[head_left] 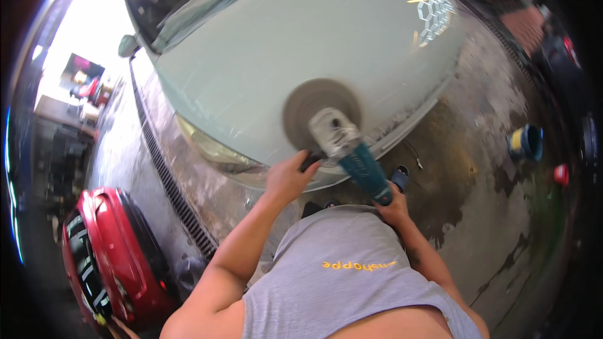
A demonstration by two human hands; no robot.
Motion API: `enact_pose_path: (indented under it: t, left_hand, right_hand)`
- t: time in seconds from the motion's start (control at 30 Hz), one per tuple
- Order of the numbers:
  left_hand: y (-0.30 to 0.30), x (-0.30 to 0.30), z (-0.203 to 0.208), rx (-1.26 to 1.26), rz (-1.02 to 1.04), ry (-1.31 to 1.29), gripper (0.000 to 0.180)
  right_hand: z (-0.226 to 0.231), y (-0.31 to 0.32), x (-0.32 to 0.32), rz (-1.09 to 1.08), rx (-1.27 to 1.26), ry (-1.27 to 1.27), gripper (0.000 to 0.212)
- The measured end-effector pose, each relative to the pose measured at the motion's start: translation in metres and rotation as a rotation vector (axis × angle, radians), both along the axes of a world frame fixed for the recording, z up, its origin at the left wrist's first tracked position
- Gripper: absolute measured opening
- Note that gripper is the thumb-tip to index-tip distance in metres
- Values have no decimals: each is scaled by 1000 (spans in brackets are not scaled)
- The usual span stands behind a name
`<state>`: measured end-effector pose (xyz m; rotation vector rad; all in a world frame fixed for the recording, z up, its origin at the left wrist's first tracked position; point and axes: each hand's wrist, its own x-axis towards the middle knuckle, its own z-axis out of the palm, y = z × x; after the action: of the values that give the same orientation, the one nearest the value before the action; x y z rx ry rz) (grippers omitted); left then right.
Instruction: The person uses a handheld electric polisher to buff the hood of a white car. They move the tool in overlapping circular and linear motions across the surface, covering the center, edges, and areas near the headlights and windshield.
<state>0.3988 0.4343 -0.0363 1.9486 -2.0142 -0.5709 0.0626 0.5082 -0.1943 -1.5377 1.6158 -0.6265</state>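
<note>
A teal and grey rotary polisher lies over the front edge of a pale grey-green car hood. Its round brown pad looks blurred and rests on the paint. My left hand is closed around the black side handle near the polisher's head. My right hand grips the rear end of the teal body, close to my waist. Whitish smears and streaks mark the hood around the pad. Below the hood's left corner is a headlight that looks covered with a film.
A red car stands at the lower left, with another person's hand beside it. A long floor grate runs along the left. On the wet floor at right are a blue bucket and a small red container.
</note>
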Motion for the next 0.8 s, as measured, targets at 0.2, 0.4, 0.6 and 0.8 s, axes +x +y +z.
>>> enact_pose_path:
  t: [0.2,0.4,0.6,0.8]
  left_hand:
    - [30,90,4,-112,70,21,44]
    - [42,69,4,-111,46,100,44]
    - [18,-19,-18,-30,-121,45,49]
    - [-49,-108,-4,-3,-240,51,52]
  right_hand:
    - [31,-1,82,119,-17,-30,78]
    - [32,6,84,5,29,48,76]
    - [-6,14,18,-198,33,7,70]
    - [-28,-24,-55,-320,19,-84,67]
